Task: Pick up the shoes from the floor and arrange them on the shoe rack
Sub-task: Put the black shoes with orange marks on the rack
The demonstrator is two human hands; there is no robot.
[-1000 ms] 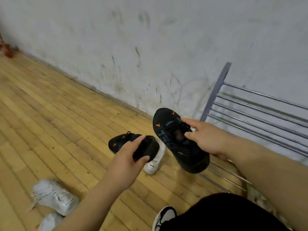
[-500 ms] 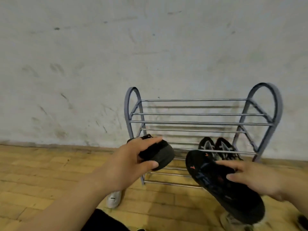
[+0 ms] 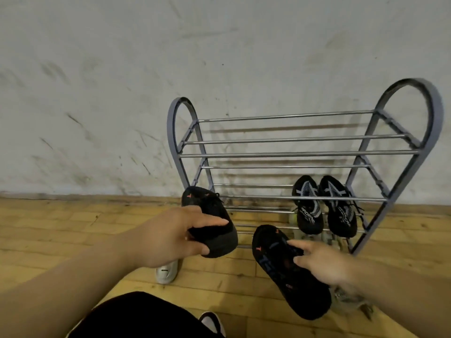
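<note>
Left hand (image 3: pixel 168 236) grips one black shoe (image 3: pixel 210 211), right hand (image 3: pixel 322 262) holds its mate (image 3: pixel 271 259), both near the rack (image 3: pixel 292 154). One pair (image 3: pixel 308 208) sits low at its right; a white shoe (image 3: pixel 167 272) lies on the floor (image 3: pixel 73 228).

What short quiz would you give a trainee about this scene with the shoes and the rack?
1. True or false: shoes lie on the top shelf of the shoe rack.
2. What does the left hand grip? A. a white shoe; B. a black shoe; C. a rack bar.
3. Fill in: the black-and-grey pair sits at the rack's ___ end, as the camera sees it.

Key:
1. False, the top shelf is bare.
2. B. The right hand holds the other black shoe.
3. Right.
</note>
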